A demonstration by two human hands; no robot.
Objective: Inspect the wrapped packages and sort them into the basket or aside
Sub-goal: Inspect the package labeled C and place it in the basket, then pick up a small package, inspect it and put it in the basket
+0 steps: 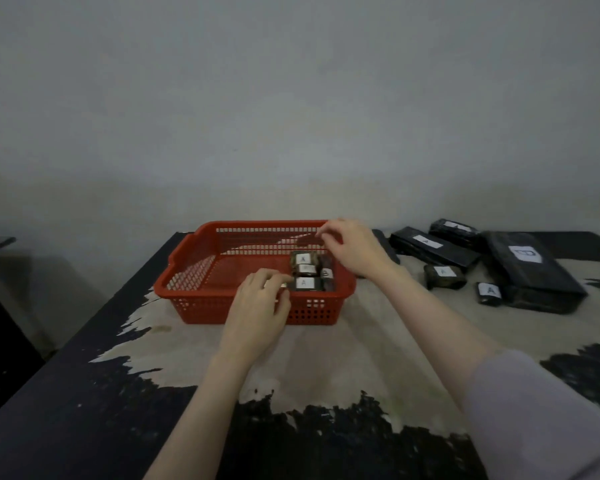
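- A worn table (pixel 84 393) is seen, its dark coating peeled away in ragged patches so that a pale, rough layer is exposed across the middle.
- A red plastic basket (pixel 187 271) is set on the pale patch; it is rectangular, with perforated grid walls and a moulded handle at its left end.
- The left hand (pixel 257 306) is held over the near wall of the basket, with the fingers curled and the fingertips pinched on the end of a small wrapped package (pixel 305 284), dark and glossy, marked with a white label reading "A".
- Behind it, in the right part of the basket, more small wrapped packages (pixel 303 261) are packed close together; one label reads "A", another at the right seems to read "B", and the middle one is too blurred to be read.
- The right hand (pixel 354 244) is raised over the far right corner of the basket, with the fingers bent and narrowly gathered; whether anything is held in them cannot be told.
- To the right of the basket, on the table, a group of black film-wrapped packages is laid aside: a long flat one (pixel 433 249) labelled "A", a small lumpy one (pixel 444 276) labelled "A", a small one (pixel 489 293) labelled "A", and a large flat slab (pixel 530 271) whose label appears to read "B".
- A pale lilac sleeve (pixel 534 420) is seen on the right forearm.
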